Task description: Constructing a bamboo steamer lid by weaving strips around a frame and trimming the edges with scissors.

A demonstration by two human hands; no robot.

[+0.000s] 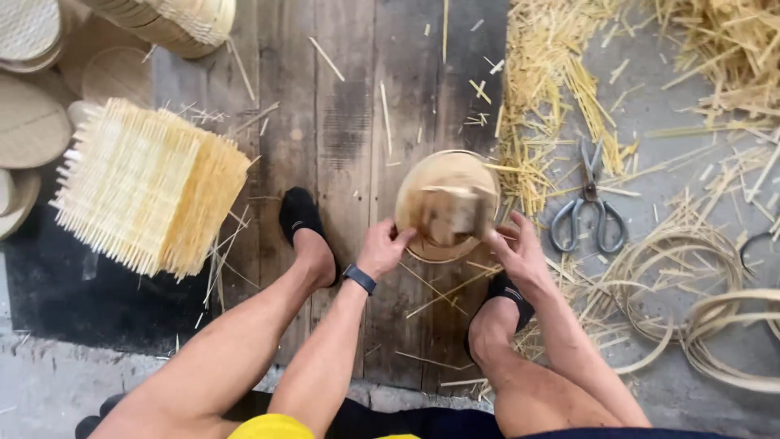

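Hands meet at centre: our left hand (382,248) and right hand (513,250) grasp a round bamboo steamer frame (447,203) by its near rim, above the wooden planks (341,122); scissors (589,213) lie right.

Stack of pale slat mats (146,185), upper left, on dark sheet. Round woven discs (31,122) piled at left edge. Grey-handled scissors (588,207) on concrete, right. Loose bamboo offcuts (544,89) heaped above. Coiled bamboo strips (691,284) lower right. Weathered wooden planks (341,122) at centre.
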